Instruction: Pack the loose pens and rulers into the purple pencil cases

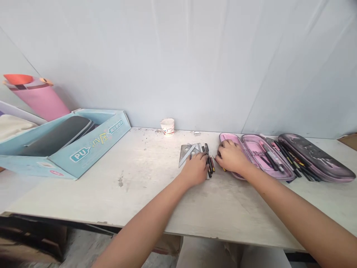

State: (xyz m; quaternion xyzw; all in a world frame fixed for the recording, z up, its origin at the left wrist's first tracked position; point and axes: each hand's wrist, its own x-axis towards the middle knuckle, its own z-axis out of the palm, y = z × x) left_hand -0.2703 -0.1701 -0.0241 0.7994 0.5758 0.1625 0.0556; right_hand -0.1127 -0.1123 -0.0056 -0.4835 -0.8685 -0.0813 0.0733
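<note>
My left hand (pixel 196 168) lies palm down with its fingers spread, over the lower part of clear set squares (pixel 185 154) and against a small row of dark pens and pencils (pixel 211 162). To the right of the row, my right hand (pixel 232 154) is closed, its fingers curled down at the table. A thin pencil (pixel 224 169) with a yellow end shows under those fingers; most of it is hidden. Beside this hand lies an open pink pencil case (pixel 252 143) with several pens (pixel 272 156) in it. My right wrist crosses its left half.
A dark pencil case (pixel 315 156) lies far right, with several pens (pixel 290 158) along its left side. A paper cup (pixel 167 127) stands near the wall. On the left, a light-blue box (pixel 92 149) holds a grey case (pixel 63 136); behind it leans a pink roll-shaped thing (pixel 41 98).
</note>
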